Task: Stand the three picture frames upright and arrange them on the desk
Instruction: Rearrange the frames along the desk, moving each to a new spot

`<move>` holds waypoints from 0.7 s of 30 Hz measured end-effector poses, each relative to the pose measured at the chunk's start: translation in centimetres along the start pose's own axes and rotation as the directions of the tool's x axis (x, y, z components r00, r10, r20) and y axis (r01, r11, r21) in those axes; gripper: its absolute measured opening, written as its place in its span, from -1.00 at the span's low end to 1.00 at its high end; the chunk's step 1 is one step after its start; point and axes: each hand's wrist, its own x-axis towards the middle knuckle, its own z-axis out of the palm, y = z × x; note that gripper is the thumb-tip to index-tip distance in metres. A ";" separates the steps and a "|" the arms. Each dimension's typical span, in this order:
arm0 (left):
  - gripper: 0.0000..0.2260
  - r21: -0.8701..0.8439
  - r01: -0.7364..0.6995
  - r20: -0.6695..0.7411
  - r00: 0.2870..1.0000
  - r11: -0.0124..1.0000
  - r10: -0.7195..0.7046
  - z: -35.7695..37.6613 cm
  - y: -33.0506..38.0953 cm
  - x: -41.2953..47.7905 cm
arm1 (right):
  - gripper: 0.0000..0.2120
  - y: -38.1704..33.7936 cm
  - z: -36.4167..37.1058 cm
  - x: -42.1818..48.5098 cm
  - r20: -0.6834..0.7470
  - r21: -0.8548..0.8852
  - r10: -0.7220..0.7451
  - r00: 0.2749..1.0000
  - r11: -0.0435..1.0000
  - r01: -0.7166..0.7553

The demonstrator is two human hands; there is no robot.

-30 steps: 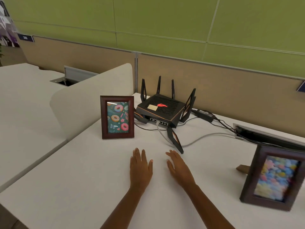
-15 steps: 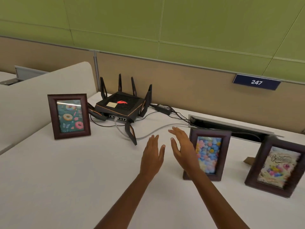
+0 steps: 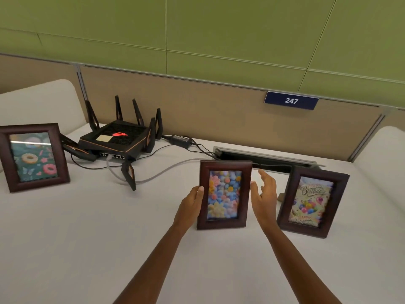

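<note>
Three dark wooden picture frames stand upright on the white desk (image 3: 65,238). The donut frame (image 3: 32,156) is at the far left. The flower frame (image 3: 223,195) stands in the middle, and the birthday frame (image 3: 311,201) is just right of it. My left hand (image 3: 190,205) rests against the flower frame's left edge, thumb on its front. My right hand (image 3: 263,194) is spread open just off the frame's right edge, between the two frames, touching neither as far as I can see.
A black router (image 3: 116,139) with antennas sits behind, with cables (image 3: 166,174) trailing across the desk to a cable slot (image 3: 263,159) at the back. A tan partition with a "247" sign (image 3: 291,100) closes the rear. White dividers flank both sides.
My view swung right, bringing the flower and birthday frames to the centre. Both hands lifted off the desk and moved to either side of the flower frame; the left one now touches it.
</note>
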 end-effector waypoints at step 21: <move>-0.73 -0.399 0.080 0.067 0.996 0.913 -0.058 1.2 -1.3 1.7 | -0.85 5.1 1.4 2.0 0.682 0.237 0.320 0.658 0.754 -0.613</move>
